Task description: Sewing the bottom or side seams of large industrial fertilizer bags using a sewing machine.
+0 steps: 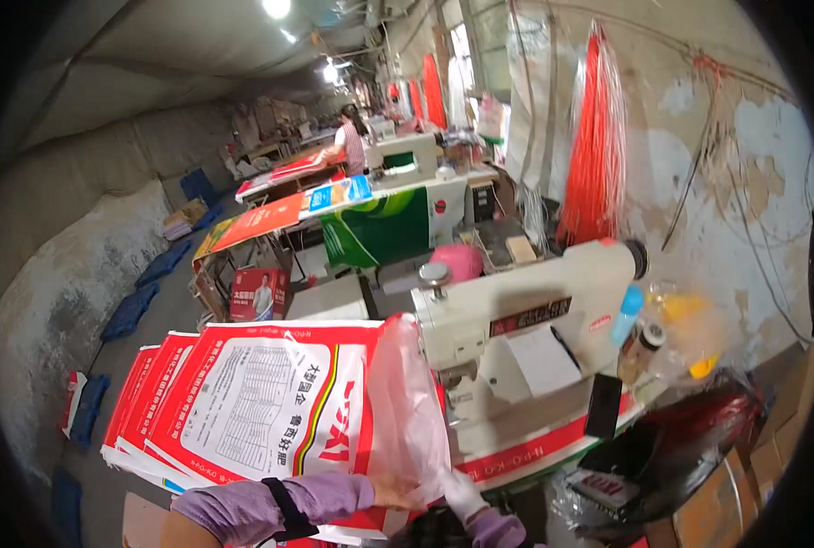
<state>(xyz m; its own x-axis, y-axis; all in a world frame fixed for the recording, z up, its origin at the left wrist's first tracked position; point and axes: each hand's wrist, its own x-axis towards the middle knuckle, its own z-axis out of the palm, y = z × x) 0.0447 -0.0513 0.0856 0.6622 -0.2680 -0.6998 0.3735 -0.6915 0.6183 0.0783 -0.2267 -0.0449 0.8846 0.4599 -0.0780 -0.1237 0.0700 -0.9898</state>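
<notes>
A red and white printed sack (270, 402) lies flat on top of a stack of similar sacks, left of a white sewing machine (525, 310). Its right side is a pale, crumpled strip (405, 411) that reaches the machine's needle end. My left hand (396, 493), below a purple sleeve with a black band, is closed on the near edge of this strip. Close beside it, my right hand (462, 493), in a white covering, pinches the sack's near right corner. The fingertips of both hands are partly hidden and slightly blurred.
On the machine bed lie a white paper (542, 359) with a pen and a black phone (603, 405). A blue bottle (627, 315) and a brown jar (641, 350) stand behind. Red strands (594, 137) hang on the wall. Farther off, a person (350, 142) works at another table.
</notes>
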